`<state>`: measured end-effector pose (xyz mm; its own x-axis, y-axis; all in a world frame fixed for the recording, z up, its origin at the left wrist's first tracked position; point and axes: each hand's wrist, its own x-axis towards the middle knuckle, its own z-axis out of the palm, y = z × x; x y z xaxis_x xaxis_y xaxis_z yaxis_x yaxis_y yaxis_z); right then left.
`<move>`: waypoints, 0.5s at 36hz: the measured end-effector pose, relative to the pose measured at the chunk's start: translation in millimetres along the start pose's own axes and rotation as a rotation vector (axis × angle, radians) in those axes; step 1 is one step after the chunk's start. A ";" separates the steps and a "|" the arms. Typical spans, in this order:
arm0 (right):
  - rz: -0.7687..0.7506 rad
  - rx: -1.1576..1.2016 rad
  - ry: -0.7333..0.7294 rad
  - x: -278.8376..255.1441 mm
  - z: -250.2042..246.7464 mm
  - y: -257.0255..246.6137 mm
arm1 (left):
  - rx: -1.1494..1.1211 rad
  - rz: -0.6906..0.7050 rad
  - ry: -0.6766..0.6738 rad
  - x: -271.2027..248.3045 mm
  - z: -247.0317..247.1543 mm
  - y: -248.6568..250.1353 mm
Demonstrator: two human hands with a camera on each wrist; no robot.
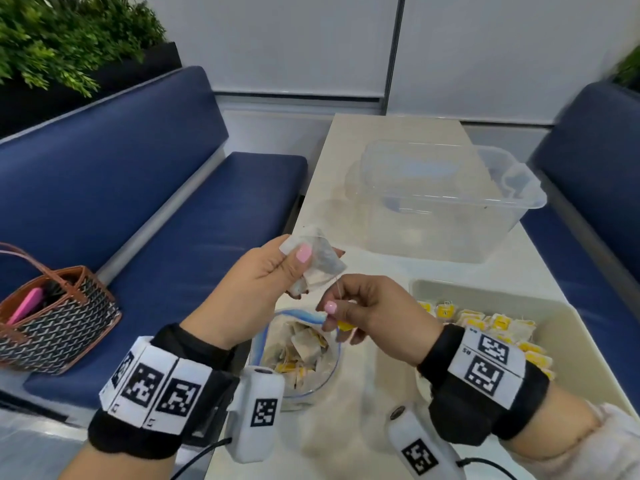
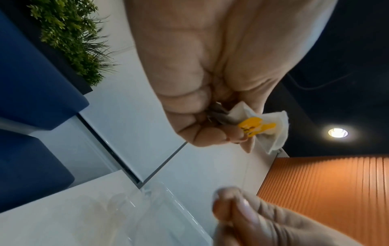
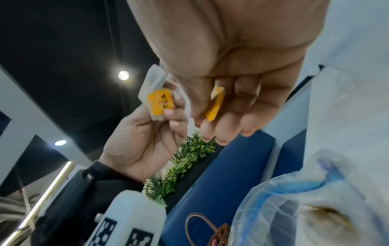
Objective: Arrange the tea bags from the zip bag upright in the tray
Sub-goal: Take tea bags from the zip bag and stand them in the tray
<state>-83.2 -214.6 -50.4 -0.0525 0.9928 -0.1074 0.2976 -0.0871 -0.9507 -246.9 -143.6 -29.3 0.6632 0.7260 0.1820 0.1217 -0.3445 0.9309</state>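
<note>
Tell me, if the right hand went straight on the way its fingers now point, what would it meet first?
Probably the left hand and the tea bag it pinches. The right hand, holding a yellow tag, points up and to the left at them, and a thin string joins the two. Depth between them is unclear.

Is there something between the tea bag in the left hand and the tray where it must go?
Nothing on the table blocks it. The tea bag in the left hand is tied by its string to the yellow tag pinched by the right hand, which hangs before the tray.
</note>
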 end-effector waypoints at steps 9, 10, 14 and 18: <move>0.079 0.053 0.152 -10.6 -46.0 3.1 | 0.398 -0.039 0.150 5.1 -5.5 -16.9; 0.059 0.043 0.184 -11.7 -49.9 -0.1 | 0.404 -0.043 0.151 5.7 -3.4 -18.9; -0.062 0.014 0.239 -14.6 -58.3 -17.2 | 0.400 -0.054 0.136 10.6 12.6 -20.2; -0.097 -0.135 0.084 -17.3 -62.1 -39.0 | 0.406 0.024 0.104 20.0 33.5 -17.0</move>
<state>-34.7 -223.3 6.7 -0.0093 0.9999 0.0130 0.4209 0.0157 -0.9070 -210.9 -143.1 -52.1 0.5935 0.7641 0.2528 0.4021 -0.5536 0.7293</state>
